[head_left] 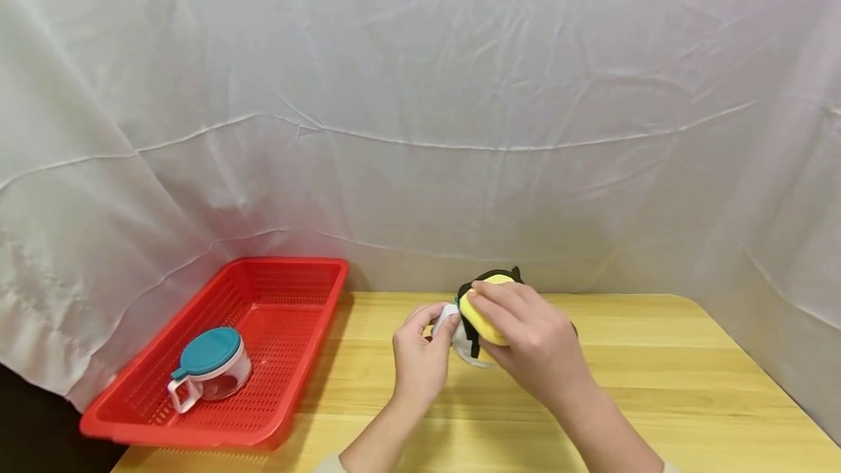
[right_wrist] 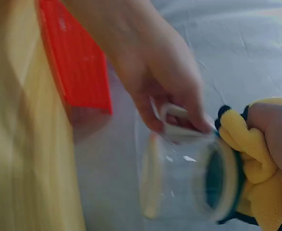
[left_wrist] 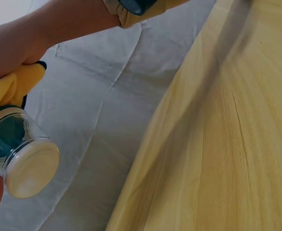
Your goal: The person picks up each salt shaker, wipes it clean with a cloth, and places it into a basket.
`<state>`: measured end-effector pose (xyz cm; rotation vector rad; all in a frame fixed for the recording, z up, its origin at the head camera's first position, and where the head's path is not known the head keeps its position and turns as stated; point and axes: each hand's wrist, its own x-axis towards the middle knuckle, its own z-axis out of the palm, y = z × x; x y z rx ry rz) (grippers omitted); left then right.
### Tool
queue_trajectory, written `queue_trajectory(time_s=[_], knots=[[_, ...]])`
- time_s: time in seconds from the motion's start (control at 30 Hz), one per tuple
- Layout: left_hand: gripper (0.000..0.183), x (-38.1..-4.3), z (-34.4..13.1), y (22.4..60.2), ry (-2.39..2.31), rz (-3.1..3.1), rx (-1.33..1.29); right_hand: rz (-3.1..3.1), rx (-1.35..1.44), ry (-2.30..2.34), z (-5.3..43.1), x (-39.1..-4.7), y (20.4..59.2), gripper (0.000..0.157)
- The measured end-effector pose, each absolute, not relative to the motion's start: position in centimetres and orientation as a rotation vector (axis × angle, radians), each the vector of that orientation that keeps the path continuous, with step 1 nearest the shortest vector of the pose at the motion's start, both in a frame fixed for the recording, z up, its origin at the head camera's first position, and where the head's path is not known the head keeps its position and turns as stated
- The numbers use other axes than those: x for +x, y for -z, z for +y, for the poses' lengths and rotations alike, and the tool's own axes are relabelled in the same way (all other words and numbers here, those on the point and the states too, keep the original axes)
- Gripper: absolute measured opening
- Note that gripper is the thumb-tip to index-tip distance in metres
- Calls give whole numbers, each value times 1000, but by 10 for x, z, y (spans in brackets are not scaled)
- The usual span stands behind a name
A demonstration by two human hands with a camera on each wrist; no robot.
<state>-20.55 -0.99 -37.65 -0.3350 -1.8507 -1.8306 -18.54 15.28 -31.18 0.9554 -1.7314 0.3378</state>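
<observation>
Above the table, my left hand (head_left: 420,356) grips the white handle (right_wrist: 172,130) of a clear seasoning jar (right_wrist: 179,178) with a teal lid. The jar is tipped on its side in the right wrist view, its pale base (left_wrist: 32,168) facing the camera in the left wrist view. My right hand (head_left: 532,334) holds a yellow cloth (head_left: 482,323) with black edging against the lid end. Cloth and fingers hide most of the lid.
A red plastic basket (head_left: 298,371) stands at the left of the wooden table (head_left: 657,385). In it sits a second jar (head_left: 223,378) with a teal lid (head_left: 210,350) and white handle. A pale curtain (head_left: 420,188) hangs behind the table.
</observation>
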Motion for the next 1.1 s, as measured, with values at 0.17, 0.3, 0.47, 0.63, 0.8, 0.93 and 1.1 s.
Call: queue_trajectory(time_s=[0.17,0.3,0.47,0.63,0.8,0.93,1.1], knots=[[12,-204,-12,375,1874,-1826,-297,-1580,937,-358,146,-185,318,32],[14,-205,-13,373,1878,-1818,-285,-1517,905,-419,151,-185,322,24],[14,-206,-13,371,1863,-1828,-275,-1535,837,-456,164,-188,329,28],[15,-206,-16,369,1866,-1811,-265,-1614,748,-507,181,-189,337,33],[18,-207,-20,366,1885,-1772,-284,-1718,714,-570,191,-188,340,36],[17,-209,-21,366,1883,-1760,-275,-1741,777,-617,188,-185,338,38],[15,-210,-21,368,1866,-1763,-250,-1747,844,-604,174,-177,338,36]])
